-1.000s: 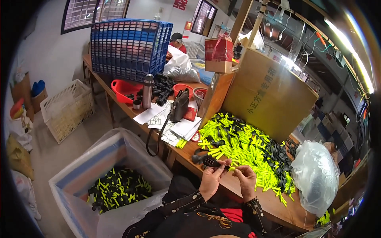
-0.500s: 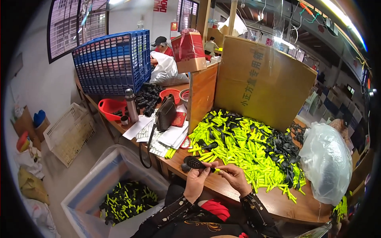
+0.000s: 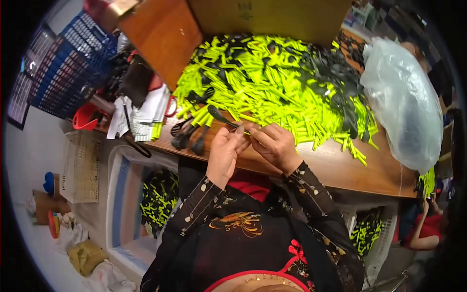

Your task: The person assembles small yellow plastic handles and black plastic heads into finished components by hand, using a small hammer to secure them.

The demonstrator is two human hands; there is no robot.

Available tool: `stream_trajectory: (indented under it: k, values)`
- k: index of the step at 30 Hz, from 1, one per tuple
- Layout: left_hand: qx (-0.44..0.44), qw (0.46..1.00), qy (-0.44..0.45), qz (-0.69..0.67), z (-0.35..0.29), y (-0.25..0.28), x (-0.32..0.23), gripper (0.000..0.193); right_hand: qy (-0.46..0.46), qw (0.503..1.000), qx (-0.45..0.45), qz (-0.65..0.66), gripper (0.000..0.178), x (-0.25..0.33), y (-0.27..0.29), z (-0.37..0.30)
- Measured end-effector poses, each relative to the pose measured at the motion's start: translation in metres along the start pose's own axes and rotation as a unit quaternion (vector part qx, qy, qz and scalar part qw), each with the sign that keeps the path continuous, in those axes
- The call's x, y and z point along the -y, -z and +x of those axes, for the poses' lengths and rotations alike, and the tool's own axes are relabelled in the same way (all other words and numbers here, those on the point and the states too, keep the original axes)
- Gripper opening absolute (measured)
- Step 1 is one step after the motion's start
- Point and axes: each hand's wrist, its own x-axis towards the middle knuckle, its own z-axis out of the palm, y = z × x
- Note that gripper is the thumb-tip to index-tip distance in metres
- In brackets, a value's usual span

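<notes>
A small black slotted spoon (image 3: 218, 115) is held over the table's front edge, its head pointing up and left. Around the lower end of its neck, the fingertips of my left hand (image 3: 224, 155) are closed. Pressed against them, my right hand (image 3: 276, 147) has thumb and fingers pinched together at the spoon's lower end; what lies inside that pinch is hidden. Just left of my hands, several black utensil heads with yellow-green handles (image 3: 198, 146) lie at the edge. Beyond stretches a big heap of yellow-green handles (image 3: 272, 92) mixed with black heads (image 3: 335, 73).
A cardboard sheet (image 3: 272, 22) and a wooden panel (image 3: 160, 39) stand behind the heap. A clear plastic bag (image 3: 401, 102) bulges at the right. Below left is a lined bin (image 3: 124, 194) of utensils. A blue crate (image 3: 73, 63) sits far left; another person's arm (image 3: 422, 228) shows at right.
The view has tipped downward and turned, so the heap fills the upper middle. My hands have drawn closer together, and the spoon shows more edge-on.
</notes>
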Motion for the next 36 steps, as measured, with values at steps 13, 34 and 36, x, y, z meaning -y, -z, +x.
stream_trajectory:
  k: [13, 34, 36]
  values:
    - [-0.107, 0.987, 0.085, -0.081, 0.046, 0.005, 0.087, 0.021, -0.015, 0.976, 0.212, 0.037, 0.029, -0.082, 0.009, -0.049]
    - [-0.176, 0.978, 0.037, -0.102, 0.063, 0.020, 0.079, 0.014, -0.482, 0.741, 0.049, 0.465, 0.018, -0.108, -0.008, 0.009]
    - [-0.156, 0.982, -0.005, -0.110, 0.054, 0.020, 0.078, 0.014, -0.426, 0.844, 0.118, 0.305, 0.013, -0.075, -0.014, -0.011]
